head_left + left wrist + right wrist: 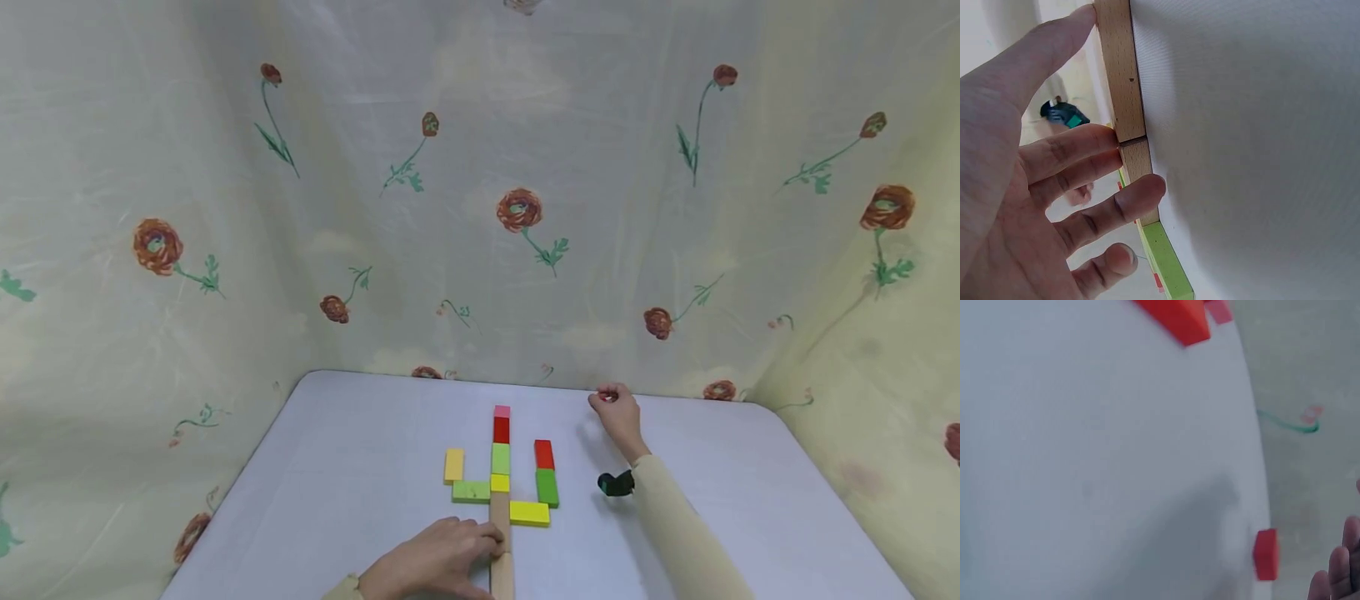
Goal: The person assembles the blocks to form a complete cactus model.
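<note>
My left hand [442,557] rests beside two plain wooden blocks laid end to end, the far one [500,508] and the near one [502,579]. In the left wrist view its thumb and some fingertips touch the side of the wooden block [1121,75], fingers loosely spread. My right hand [621,421] hovers by the table's far edge, fingers bent, a bit of red showing between thumb and finger. The right wrist view has a red block [1266,554] at that edge, apart from the visible fingertips [1339,565]; the thumb is out of that view.
Coloured blocks form a branching figure: a yellow block [529,513], dark green block [547,488], red block [544,454], light green block [471,492], pale orange block [453,466] and pink block [502,411]. Flowered cloth [465,250] hangs around the white table [360,467].
</note>
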Available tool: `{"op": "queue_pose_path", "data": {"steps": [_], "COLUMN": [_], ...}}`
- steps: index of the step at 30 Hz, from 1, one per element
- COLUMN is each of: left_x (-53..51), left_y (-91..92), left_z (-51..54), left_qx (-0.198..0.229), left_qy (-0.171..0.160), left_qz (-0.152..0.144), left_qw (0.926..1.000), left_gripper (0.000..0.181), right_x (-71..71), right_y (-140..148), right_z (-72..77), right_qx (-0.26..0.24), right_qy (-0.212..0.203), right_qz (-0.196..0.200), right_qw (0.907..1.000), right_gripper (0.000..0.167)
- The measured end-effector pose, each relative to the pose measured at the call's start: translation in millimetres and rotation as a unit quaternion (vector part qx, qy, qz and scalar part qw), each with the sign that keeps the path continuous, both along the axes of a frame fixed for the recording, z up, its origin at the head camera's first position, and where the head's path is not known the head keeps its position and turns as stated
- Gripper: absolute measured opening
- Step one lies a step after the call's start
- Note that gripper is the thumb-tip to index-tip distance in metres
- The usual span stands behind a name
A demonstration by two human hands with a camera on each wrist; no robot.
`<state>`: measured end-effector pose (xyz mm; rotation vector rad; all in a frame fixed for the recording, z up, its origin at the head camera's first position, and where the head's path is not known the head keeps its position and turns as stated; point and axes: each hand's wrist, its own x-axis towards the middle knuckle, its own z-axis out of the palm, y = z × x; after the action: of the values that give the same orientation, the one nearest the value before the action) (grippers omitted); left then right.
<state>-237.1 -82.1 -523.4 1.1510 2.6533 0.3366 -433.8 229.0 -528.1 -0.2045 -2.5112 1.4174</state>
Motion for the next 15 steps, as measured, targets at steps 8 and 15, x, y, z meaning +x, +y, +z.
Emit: {"op": "queue_pose_path", "data": {"steps": [8,15], "left_x": [0.4,0.6], "left_y": [-2.5,-2.6], "left_z": [0.3,1.3], "left_qx": [0.010,0.004], "left_qy": [0.011,0.013], "left_qz": [-0.009,-0.009], "left_qw": [0.9998,0.9999], "left_gripper": [0.061,0.062], "right_x": [-3.5,-6.4], "right_y": [9,13], "right_z": [-20.9,-29.2], "right_qx": [-0.033,-0.034], "right_qy": [-0.006,-0.032], "right_qz": [-0.042,-0.037], "right_qw": [0.9986,0.9982], "right_gripper": [0.046,0.049]}}
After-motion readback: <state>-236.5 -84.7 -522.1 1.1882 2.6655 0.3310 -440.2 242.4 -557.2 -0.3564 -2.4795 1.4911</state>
